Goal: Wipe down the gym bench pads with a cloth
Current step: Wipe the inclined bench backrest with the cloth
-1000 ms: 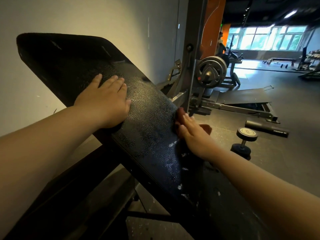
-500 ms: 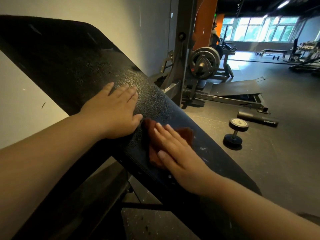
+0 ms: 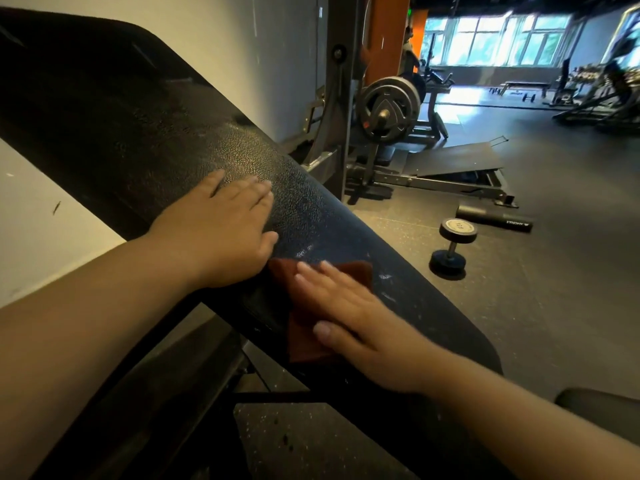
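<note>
A black, pebbled bench pad [image 3: 145, 133] slopes from the upper left down to the lower right. My left hand [image 3: 221, 226] lies flat on its middle with straight fingers. Just below and to the right, my right hand [image 3: 349, 320] presses a reddish-brown cloth [image 3: 304, 334] flat against the pad's near side, fingers straight and pointing up-left. The cloth folds over the pad's lower edge, and my hand covers much of it. The thumb of my left hand almost touches the cloth's top corner.
The bench's dark frame [image 3: 166, 393] runs under the pad. A white wall stands to the left. On the rubber floor to the right lie a dumbbell [image 3: 452, 245] and a black roller [image 3: 493, 219]. A plate-loaded machine [image 3: 386, 110] stands behind.
My right hand moved with the cloth from the pad's far edge onto its near side, then slid a little down the slope. My left hand stayed flat on the pad.
</note>
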Demonstrator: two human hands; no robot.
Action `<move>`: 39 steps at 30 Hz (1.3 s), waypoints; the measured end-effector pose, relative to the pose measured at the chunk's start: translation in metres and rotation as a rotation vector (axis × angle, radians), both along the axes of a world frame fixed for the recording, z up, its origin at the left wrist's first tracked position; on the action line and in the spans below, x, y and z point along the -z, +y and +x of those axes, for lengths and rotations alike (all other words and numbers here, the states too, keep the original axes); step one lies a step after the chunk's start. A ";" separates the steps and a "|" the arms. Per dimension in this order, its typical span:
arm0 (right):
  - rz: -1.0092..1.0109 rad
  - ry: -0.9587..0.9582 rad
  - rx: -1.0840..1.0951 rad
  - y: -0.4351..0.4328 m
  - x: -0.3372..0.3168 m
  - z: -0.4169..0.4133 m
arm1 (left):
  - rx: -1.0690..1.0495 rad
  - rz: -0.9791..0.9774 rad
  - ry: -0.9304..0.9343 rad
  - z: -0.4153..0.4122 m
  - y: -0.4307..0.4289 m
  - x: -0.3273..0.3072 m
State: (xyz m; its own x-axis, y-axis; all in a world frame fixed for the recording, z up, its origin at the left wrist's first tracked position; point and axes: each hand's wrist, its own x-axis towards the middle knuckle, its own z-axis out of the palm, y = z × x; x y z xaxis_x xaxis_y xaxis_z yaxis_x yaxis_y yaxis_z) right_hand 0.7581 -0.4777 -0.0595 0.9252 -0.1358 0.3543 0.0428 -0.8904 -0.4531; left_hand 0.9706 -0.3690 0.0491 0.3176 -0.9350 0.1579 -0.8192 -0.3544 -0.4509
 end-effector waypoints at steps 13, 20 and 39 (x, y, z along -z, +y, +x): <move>0.127 0.039 0.103 -0.006 0.029 -0.042 | -0.032 0.045 -0.032 -0.025 -0.011 0.017; 0.337 0.014 0.541 -0.034 0.020 0.005 | -0.038 0.037 -0.028 -0.033 -0.014 0.024; 0.299 -0.036 0.367 0.031 0.043 -0.045 | 0.076 0.035 0.001 -0.053 -0.013 0.038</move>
State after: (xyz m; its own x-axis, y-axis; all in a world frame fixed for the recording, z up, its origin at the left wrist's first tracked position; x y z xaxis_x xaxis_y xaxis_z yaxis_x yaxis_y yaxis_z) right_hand 0.7130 -0.4468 -0.1026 0.7847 -0.5529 0.2804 -0.2303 -0.6799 -0.6962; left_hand 0.9175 -0.3823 0.0111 0.2457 -0.9613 0.1243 -0.8436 -0.2752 -0.4611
